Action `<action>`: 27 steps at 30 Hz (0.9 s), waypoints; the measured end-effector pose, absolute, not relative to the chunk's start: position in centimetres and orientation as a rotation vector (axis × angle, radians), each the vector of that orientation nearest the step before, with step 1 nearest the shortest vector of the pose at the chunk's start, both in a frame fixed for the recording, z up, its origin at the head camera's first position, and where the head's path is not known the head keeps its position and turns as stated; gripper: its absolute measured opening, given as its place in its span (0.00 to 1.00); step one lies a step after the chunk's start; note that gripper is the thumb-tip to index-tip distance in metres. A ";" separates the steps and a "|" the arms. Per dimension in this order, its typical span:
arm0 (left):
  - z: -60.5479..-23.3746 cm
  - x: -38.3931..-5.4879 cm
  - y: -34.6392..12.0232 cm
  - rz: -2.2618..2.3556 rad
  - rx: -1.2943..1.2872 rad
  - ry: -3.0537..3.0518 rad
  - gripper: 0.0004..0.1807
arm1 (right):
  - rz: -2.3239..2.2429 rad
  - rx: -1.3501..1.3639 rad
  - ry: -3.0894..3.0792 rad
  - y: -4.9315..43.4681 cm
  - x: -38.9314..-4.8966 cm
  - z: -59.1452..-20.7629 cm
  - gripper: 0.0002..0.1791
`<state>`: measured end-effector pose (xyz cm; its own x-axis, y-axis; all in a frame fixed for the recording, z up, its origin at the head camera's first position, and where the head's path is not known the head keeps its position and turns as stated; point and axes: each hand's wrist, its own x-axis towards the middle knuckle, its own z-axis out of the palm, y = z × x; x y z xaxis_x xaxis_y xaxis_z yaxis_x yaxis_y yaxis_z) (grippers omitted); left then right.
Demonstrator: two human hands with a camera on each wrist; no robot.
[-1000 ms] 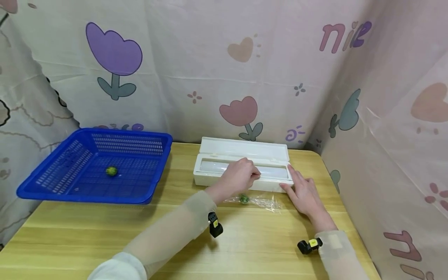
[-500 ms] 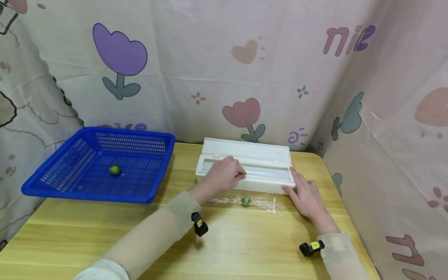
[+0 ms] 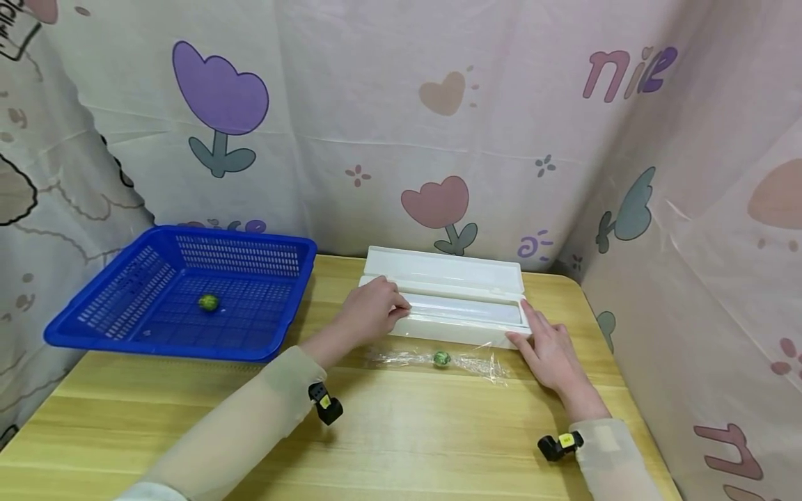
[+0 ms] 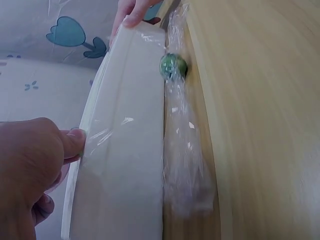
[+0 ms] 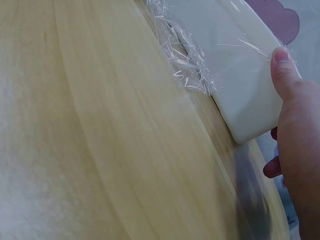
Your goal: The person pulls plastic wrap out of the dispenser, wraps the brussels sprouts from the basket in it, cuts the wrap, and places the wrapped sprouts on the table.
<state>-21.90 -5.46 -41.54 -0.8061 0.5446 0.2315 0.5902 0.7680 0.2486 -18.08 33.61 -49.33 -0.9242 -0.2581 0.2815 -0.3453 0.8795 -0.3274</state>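
A: Printed curtain [image 3: 351,90] behind the white box [image 3: 460,332], wood table [image 3: 426,438] under it. Box lid [image 3: 441,269] is up, at the box's back edge.

B: OK, L hand?

A: L hand [image 3: 368,309], twd the box's L end: thumb + fingertips pinching at its front top edge. Can't tell exactly what bit's btwn them.

B: And R hand?

A: R hand [image 3: 551,351] grips the box's R end, thumb on the front face, fingers round the corner.

B: What's in front?

A: Clear film [image 3: 479,365], crumpled lengthwise just in front of the box, w/ a small green ball [image 3: 441,358] approx mid-strip. More film glints on the box's front face.

B: L of the box?

A: Blue basket [image 3: 238,323], apart from it, one green-yellow ball [image 3: 209,303] inside.

B: Wrists?

A: Blk wrist cams [image 3: 326,403] on both, nearer the viewer than the box.
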 end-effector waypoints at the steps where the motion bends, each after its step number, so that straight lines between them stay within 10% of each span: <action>1: -41.6 -21.9 -5.7 -0.472 -0.900 -2.819 0.05 | 0.554 0.459 -2.820 33.6 -18.1 -49.4 0.43; 27: -41.1 -21.4 -10.8 -0.448 -0.794 -2.825 0.04 | 0.553 0.471 -2.808 33.6 -18.1 -49.4 0.43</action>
<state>-21.45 -10.76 -41.11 -0.8430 0.4791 0.2444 0.5313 0.8128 0.2390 -18.14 33.64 -49.40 -0.9189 -0.2646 0.2925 -0.3557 0.8763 -0.3249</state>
